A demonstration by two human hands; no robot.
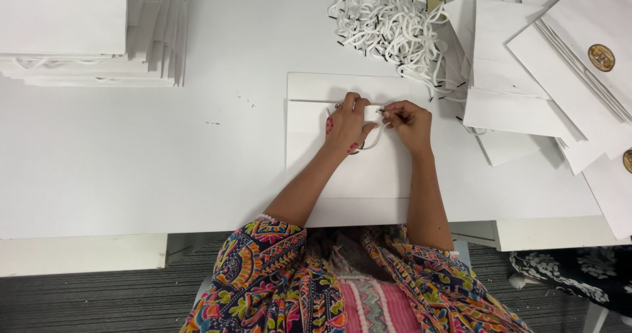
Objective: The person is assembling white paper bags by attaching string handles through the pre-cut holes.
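Observation:
A flat white paper bag [309, 168] lies on the white table [164, 162] in front of me, its folded top edge away from me. My left hand [345, 128] presses on the bag near that top edge, fingers curled. My right hand [409, 124] pinches the dark tip of a white cord handle [372, 142] at the bag's top edge. The cord loops between my two hands.
A heap of white cord handles [388, 27] lies at the back middle. Stacked white bags [85, 37] sit at the back left. More flat white bags [546, 63], some with round gold seals [601, 57], fan out on the right.

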